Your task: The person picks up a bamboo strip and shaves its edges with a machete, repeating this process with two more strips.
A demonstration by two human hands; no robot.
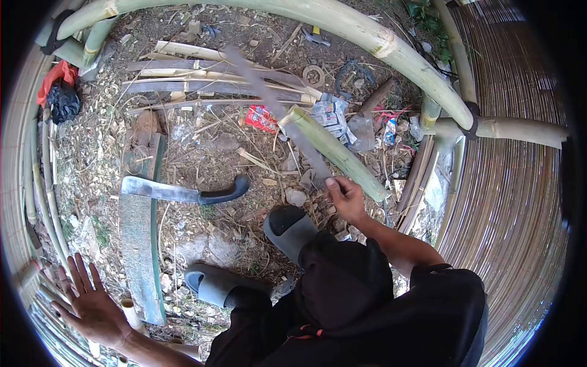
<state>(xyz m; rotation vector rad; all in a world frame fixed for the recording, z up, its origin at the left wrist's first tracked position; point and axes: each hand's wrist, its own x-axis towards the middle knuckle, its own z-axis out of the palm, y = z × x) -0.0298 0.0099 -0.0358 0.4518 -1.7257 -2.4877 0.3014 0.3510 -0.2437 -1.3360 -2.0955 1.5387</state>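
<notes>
My right hand (347, 199) is closed around the near end of a long, thin bamboo strip (263, 92). Greyish and slightly blurred, the strip slants away to the upper left, passing over a cut green bamboo pole (339, 153). Off to the lower left, my left hand (98, 309) is spread with the palm showing and nothing in it. Between my hands, a machete (160, 190) with a black curved handle lies with its blade across a worn plank (139, 244). The plank's lower end is near my left hand.
Split bamboo strips (202, 79) lie in a pile ahead. A thick bamboo rail (318, 21) curves across the top. Woven bamboo panels (507, 183) flank the right side. A hammer (316, 37), tape roll (313, 76), red packet (261, 118) and black bag (63, 103) lie around.
</notes>
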